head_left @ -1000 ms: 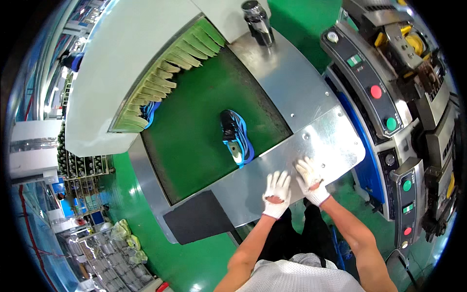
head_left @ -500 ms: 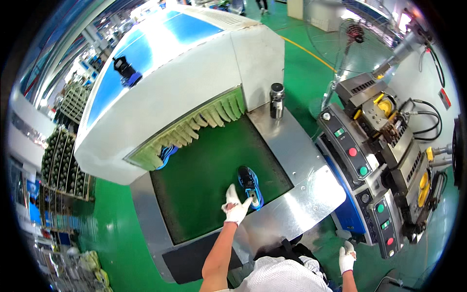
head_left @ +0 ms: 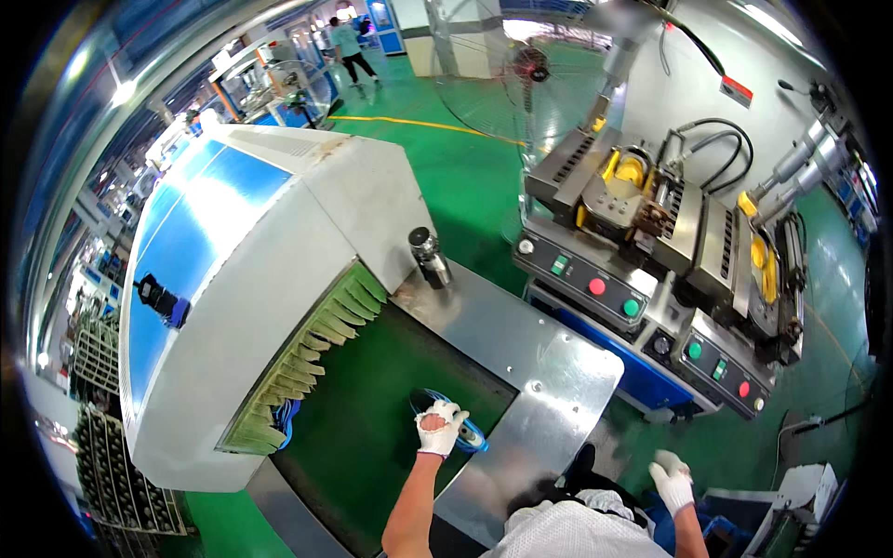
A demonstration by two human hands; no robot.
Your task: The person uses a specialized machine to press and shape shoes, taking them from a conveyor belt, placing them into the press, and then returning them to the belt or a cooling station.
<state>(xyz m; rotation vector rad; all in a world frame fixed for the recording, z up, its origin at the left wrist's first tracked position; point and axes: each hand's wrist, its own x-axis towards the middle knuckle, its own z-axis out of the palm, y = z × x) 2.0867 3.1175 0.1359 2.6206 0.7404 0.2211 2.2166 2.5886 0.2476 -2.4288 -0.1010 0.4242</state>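
My left hand (head_left: pixel 439 430), in a white glove with bare skin showing at its back, lies over a black and blue sports shoe (head_left: pixel 476 439) and grips it around the middle. The shoe rests on the green conveyor belt (head_left: pixel 372 465), its dark toe and pale inside partly covered by my fingers. Another blue shoe (head_left: pixel 286 424) pokes out beneath the green strip curtain (head_left: pixel 312 349) of the machine. Off to the right of my body, my gloved right hand (head_left: pixel 672 481) hangs in the air with nothing in it, its fingers loosely extended.
A steel flask (head_left: pixel 430 258) stands on the metal side table (head_left: pixel 558 381). Right of it is a pressing machine (head_left: pixel 642 288) with coloured buttons and yellow parts. Behind are a large fan (head_left: pixel 530 70) and a walking person (head_left: pixel 349 51). Racks (head_left: pixel 116 474) stand at the left.
The view has swung to the right. My left hand, open at the shoe's heel before, now covers and grips the shoe's middle. My right hand stays empty by my side.
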